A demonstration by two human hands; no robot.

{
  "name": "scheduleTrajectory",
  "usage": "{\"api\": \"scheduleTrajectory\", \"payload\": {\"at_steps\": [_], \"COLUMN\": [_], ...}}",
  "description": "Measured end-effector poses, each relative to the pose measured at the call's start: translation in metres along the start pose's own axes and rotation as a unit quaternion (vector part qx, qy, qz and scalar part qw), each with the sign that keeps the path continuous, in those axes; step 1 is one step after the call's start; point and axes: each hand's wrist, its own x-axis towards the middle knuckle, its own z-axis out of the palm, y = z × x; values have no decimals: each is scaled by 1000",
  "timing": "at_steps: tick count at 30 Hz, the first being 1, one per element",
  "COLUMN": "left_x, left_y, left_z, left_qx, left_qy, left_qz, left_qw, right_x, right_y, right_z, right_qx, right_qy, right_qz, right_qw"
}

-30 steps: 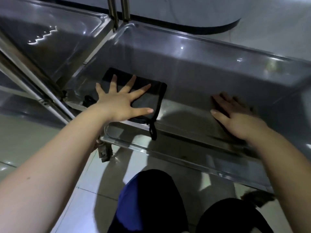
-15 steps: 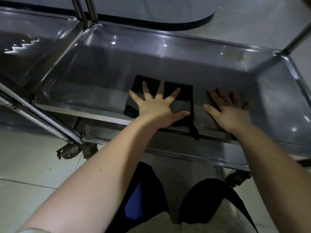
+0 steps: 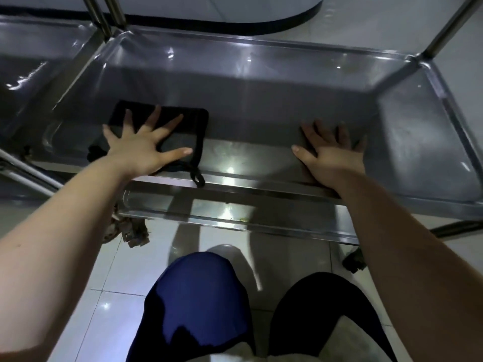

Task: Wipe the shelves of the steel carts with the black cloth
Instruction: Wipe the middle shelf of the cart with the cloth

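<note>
Left hand (image 3: 141, 150), right hand (image 3: 332, 155) flat, splayed

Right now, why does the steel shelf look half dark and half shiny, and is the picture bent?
Head view: a broad shadow crosses the steel shelf, dimming the black cloth and the right hand; glare spots flare by the front rim; the wide lens bows the shelf's edges; overall dim, fairly sharp.

Single head-worn wide-angle view, steeply forward and down, close over a steel cart shelf (image 3: 261, 105) and knees
</note>
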Motion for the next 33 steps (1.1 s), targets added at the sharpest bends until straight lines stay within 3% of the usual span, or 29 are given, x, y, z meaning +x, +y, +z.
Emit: {"api": "scheduleTrajectory", "payload": {"at_steps": [4,6,10,13,17,22,25,29,33], "left_x": [-4,-7,-14,-17,-16,-12,-7,11,42], "left_y": [65,120,220,251,251,270,316,381,419], "left_z": [13,25,44,49,51,53,58,63,56], "left_qx": [24,41,53,51,54,66,63,69,58], "left_qy": [1,4,1,7,10,6,0,-7,5], "left_qz": [25,63,125,141,131,149,191,213,210], "left_qw": [999,997,991,989,990,987,980,975,976], "right_x": [4,4,-8,-14,-28,-31,-30,-40,-40], "right_y": [0,0,21,83,171,185,188,188,194], "right_z": [-2,-5,-19,-29,-32,-28,-29,-37,-32], "right_qx": [18,101,307,210,7,20,107,331,346], "right_qy": [-12,-9,86,108,33,3,15,90,109], "right_qz": [1,12,-13,-10,118,139,147,210,210], "right_qw": [1000,995,948,972,993,990,983,915,908]}}
